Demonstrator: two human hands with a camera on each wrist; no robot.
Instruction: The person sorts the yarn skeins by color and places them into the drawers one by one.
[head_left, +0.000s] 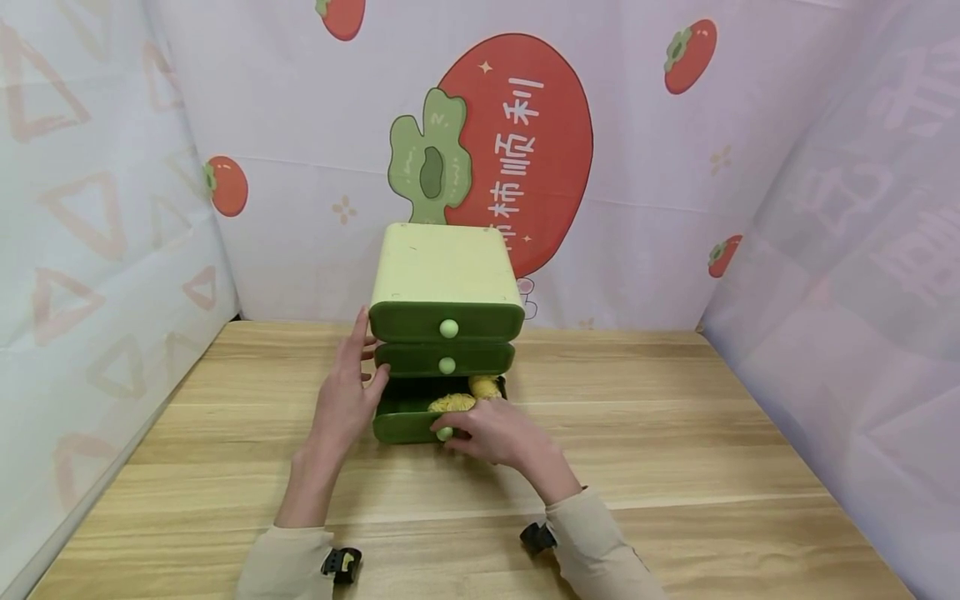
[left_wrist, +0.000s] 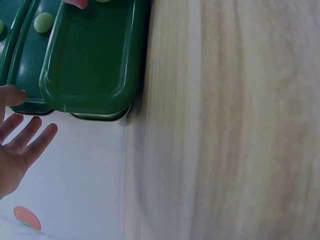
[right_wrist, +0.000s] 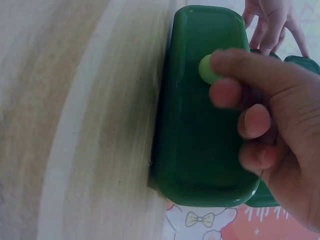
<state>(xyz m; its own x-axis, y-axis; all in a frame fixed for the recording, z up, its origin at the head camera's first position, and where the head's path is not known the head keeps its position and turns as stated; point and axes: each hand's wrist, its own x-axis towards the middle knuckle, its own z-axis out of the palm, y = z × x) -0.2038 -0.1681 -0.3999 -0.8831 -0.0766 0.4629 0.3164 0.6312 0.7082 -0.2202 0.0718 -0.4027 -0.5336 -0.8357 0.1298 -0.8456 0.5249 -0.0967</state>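
Observation:
A small cabinet [head_left: 450, 267] has a pale yellow-green shell and three dark green drawers with round light green knobs. Its bottom drawer [head_left: 405, 428] is pulled out, showing a textured yellow object [head_left: 452, 403] and a second yellow one [head_left: 484, 387] inside, partly hidden by the right hand. At that drawer's round knob [right_wrist: 206, 70], my right hand [head_left: 491, 433] pinches with curled fingers. My left hand [head_left: 348, 392] rests along the cabinet's left side, its fingers spread and the thumb near the middle drawer [head_left: 408, 360]. In the left wrist view, those fingers [left_wrist: 35, 142] are extended beside the drawer ends.
The cabinet stands toward the back of a wooden table [head_left: 675, 467]. Behind it hangs a pale cloth [head_left: 300, 100] printed with red persimmons, and similar cloth walls line the left and right. Dark straps [head_left: 343, 565] show at both sleeve cuffs.

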